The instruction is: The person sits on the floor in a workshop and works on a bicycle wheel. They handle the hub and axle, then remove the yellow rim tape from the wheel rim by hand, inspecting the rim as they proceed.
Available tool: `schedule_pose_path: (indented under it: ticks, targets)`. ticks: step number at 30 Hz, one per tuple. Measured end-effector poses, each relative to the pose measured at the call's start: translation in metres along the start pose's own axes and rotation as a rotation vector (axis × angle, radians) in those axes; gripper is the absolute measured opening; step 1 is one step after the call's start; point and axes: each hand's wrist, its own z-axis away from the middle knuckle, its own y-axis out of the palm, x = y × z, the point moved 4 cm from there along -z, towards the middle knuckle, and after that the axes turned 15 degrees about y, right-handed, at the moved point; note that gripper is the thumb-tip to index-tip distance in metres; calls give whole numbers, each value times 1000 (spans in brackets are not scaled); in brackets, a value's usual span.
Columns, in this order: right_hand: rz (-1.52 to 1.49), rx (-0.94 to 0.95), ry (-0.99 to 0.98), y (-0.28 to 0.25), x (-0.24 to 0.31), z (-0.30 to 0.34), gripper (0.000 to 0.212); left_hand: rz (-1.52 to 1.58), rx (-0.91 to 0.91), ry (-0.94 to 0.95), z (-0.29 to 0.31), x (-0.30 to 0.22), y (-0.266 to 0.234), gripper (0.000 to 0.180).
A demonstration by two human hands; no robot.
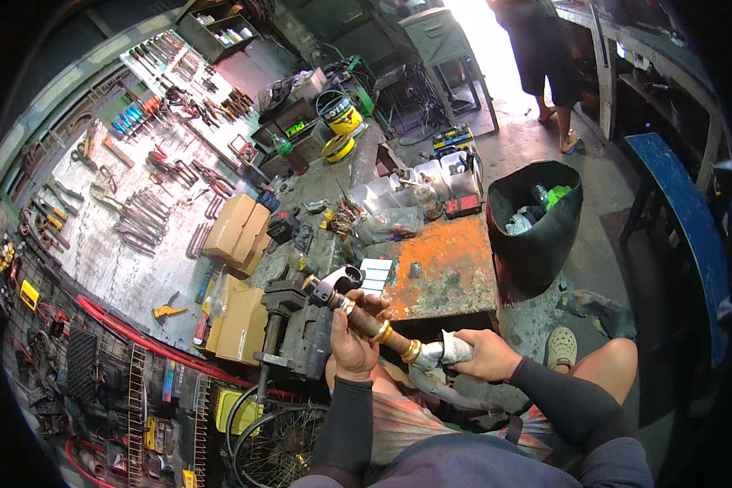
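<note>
Across my lap slants what looks like a bicycle fork, its rusty brown tube (364, 322) carrying several gold-coloured rings (412, 351). A silver clamp-like piece (335, 285) sits at its upper left end, beside the vise. My left hand (355, 346) is closed round the tube from below, fingers partly hidden behind it. In my right hand (488, 355) is a white rag (454, 348), pressed against the silver lower end. A curved grey tube (455, 394) runs from there toward my right thigh.
A bench vise (293, 305) stands left of the tube, near cardboard boxes (240, 332). Ahead is a worn orange bench top (447, 264) with plastic bins (390, 195). A black waste bin (537, 260) stands right; a person (541, 49) is beyond. A spoked wheel (281, 443) is lower left.
</note>
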Motion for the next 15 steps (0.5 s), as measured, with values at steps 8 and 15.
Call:
schedule_pose_path:
  ticks: [8, 15]
  targets:
    - [69, -177, -76, -4, 4, 10, 51, 16, -7, 14, 12, 2, -11, 67]
    - [68, -166, -47, -14, 20, 16, 53, -57, -78, 20, 12, -1, -8, 65]
